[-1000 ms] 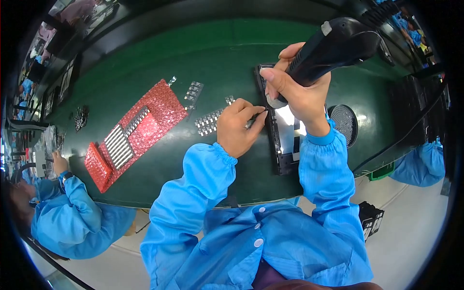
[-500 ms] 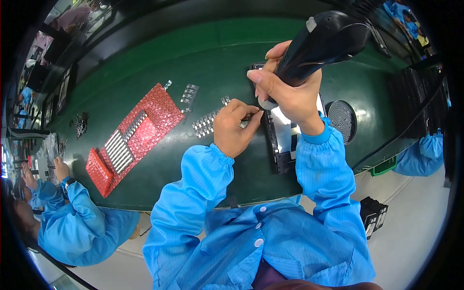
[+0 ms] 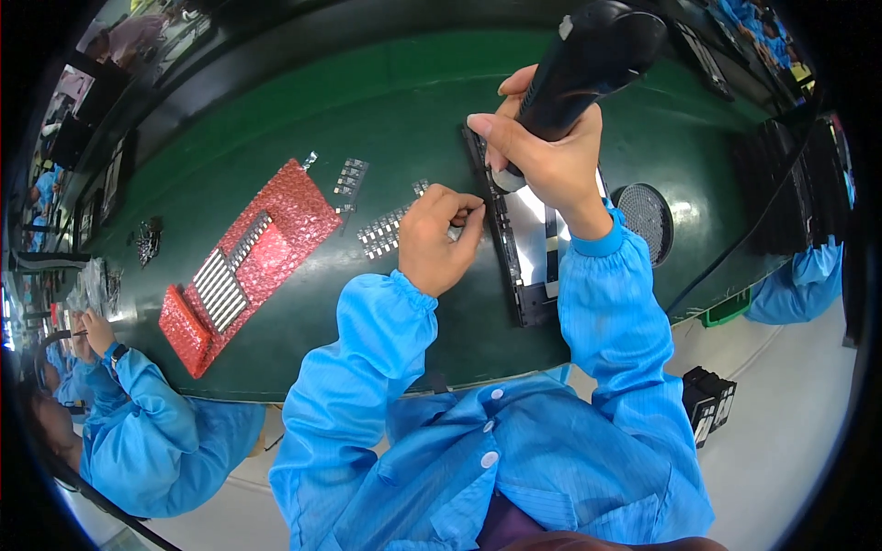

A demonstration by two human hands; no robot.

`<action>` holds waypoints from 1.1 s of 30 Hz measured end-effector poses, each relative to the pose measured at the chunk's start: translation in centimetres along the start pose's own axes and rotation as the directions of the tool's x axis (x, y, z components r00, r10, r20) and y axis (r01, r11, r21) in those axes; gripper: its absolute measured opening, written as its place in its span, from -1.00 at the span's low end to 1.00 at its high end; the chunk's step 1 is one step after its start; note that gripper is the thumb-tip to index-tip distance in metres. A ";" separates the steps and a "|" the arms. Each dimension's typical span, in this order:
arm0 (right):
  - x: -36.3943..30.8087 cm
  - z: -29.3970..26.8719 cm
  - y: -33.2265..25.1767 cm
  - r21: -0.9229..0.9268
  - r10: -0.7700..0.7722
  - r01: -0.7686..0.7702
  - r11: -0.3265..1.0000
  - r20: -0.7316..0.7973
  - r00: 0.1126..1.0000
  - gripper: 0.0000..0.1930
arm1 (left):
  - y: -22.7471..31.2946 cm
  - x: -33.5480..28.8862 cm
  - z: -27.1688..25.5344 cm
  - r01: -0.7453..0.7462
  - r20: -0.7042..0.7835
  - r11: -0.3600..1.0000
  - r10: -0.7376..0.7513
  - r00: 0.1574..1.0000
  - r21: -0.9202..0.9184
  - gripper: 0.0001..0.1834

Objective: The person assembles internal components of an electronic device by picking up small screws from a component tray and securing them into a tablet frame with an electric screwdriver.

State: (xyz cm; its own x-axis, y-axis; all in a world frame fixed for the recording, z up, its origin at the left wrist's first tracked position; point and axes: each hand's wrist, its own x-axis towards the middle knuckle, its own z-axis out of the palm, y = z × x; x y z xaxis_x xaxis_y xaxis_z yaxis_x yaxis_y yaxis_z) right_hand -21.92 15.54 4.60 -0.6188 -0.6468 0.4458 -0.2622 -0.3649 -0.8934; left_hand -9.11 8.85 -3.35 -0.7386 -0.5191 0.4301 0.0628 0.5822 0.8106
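Note:
My right hand (image 3: pixel 556 165) is wrapped round a black electric screwdriver (image 3: pixel 588 73), held tilted above a flat black-framed device (image 3: pixel 510 266) with a pale, shiny panel inside. The tool's tip is hidden behind my fingers; a round greyish piece shows beside them at the frame's left edge. Just left of that edge, my left hand (image 3: pixel 434 237) is closed, thumb and forefinger pinched together. Whatever it may hold is too small to make out. Next to its knuckles lies a sheet of small black-and-white parts (image 3: pixel 381 231), partly covered by the hand.
A red bubble-wrap pouch (image 3: pixel 308 207) with silver strips (image 3: pixel 220 289) on it lies to the left. Beyond it is another sheet of small parts (image 3: pixel 350 177). A round dish (image 3: pixel 645 222) of tiny pieces sits right of the device. A co-worker in blue (image 3: pixel 170 432) works at far left.
My left hand has drawn back slightly left, away from the device's edge. The screwdriver and right hand have shifted a little left and up.

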 end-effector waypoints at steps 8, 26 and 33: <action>0.2 -0.2 0.3 -0.009 -0.020 0.020 1.000 0.005 1.000 -0.68 | 0.1 0.2 0.1 -0.001 0.007 0.999 0.001 1.000 0.036 -0.92; -0.2 0.0 0.7 -0.047 -0.072 0.074 0.996 0.057 0.996 -0.72 | -0.1 0.1 0.3 0.032 0.007 0.998 -0.032 0.999 0.049 -0.90; -0.1 -0.8 1.1 -0.010 -0.056 0.057 0.998 0.091 0.994 -0.71 | 0.1 0.2 0.6 0.015 0.023 0.998 -0.016 1.000 0.066 -0.90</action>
State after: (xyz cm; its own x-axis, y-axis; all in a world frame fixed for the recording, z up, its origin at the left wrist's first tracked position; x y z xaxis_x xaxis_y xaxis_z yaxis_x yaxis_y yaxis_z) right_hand -22.68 15.75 3.53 -0.5329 -0.6836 0.4987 -0.3044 -0.3950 -0.8668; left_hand -9.60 9.15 -3.44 -0.7549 -0.5138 0.4076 0.0073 0.6149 0.7885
